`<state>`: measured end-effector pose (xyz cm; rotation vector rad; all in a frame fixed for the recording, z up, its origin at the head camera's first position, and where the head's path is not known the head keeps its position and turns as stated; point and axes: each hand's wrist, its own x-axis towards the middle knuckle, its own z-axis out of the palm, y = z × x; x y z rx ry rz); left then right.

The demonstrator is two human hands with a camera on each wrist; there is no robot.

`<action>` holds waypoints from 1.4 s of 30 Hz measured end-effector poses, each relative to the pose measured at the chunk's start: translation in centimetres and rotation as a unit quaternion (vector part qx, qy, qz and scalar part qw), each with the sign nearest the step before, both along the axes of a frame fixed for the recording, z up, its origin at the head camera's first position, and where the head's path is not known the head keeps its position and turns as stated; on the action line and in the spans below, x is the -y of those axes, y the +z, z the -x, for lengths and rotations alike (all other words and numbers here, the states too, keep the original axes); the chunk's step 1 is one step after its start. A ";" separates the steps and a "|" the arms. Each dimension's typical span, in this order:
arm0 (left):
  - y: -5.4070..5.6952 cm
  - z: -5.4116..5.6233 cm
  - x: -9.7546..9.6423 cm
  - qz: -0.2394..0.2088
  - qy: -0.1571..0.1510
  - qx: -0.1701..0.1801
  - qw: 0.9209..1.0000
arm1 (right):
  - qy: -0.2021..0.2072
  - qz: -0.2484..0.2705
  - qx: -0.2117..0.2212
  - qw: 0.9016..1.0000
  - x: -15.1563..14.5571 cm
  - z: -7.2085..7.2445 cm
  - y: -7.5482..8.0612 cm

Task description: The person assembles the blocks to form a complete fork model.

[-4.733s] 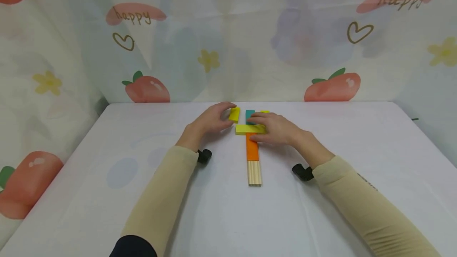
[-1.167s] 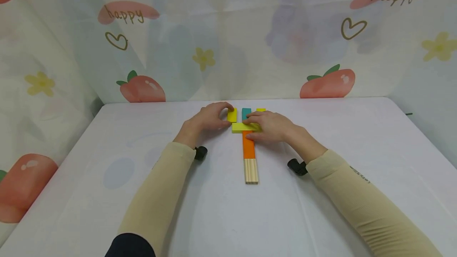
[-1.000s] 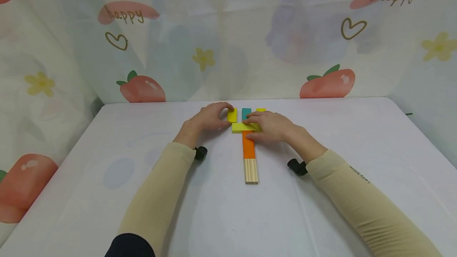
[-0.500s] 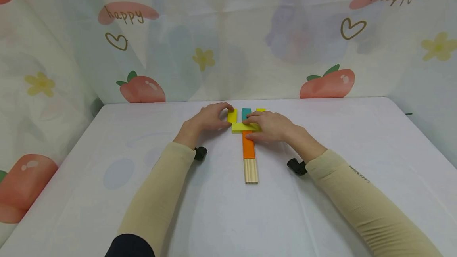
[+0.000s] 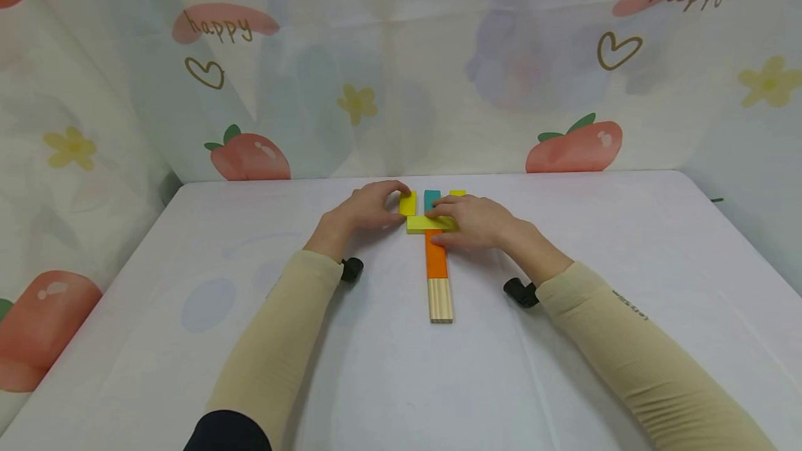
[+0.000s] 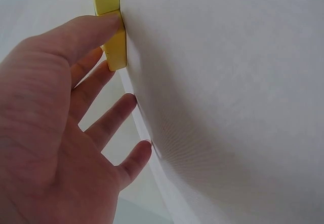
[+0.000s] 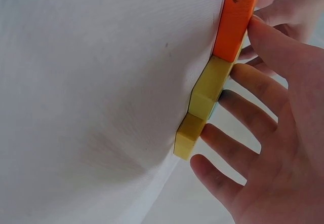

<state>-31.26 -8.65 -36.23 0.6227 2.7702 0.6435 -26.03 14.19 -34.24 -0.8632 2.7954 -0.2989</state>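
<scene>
My left hand (image 5: 370,206) pinches a small yellow block (image 5: 408,203), thumb at its near end and fingertips at the far end. This block lies flat against the left end of a crosswise yellow-green block (image 5: 422,225); the left wrist view shows the two meeting. My right hand (image 5: 479,221) rests straight, spread fingers on the blocks. Its thumb touches the orange block (image 5: 436,259), and its other fingertips lie along the yellow-green one. A teal block (image 5: 432,198) stands out behind the crosspiece. Another yellow block (image 5: 458,193) is mostly hidden behind my right hand.
A plain striped wooden block (image 5: 441,301) continues the line from the orange block toward me. All lie on a white-covered table (image 5: 388,381). A patterned cloth (image 5: 426,89) hangs behind the table's far edge. Black wrist cameras (image 5: 353,269) sit under both wrists.
Since the oldest frame, the left yellow block has gone from slightly slanted to straight and sits closer against the crosswise block. Over the last second both hands stay still.
</scene>
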 end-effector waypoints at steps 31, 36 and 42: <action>0.3 -0.7 1.2 -0.018 -0.002 0.004 1.000 | 0.000 -0.006 -0.002 1.000 0.3 0.0 0.2; 0.4 -1.1 1.4 -0.020 -0.004 0.000 1.000 | 0.001 0.004 0.006 1.000 0.2 0.0 0.4; 0.4 -1.4 1.7 -0.020 -0.012 -0.020 1.000 | -0.002 0.016 0.018 1.000 0.3 0.2 0.5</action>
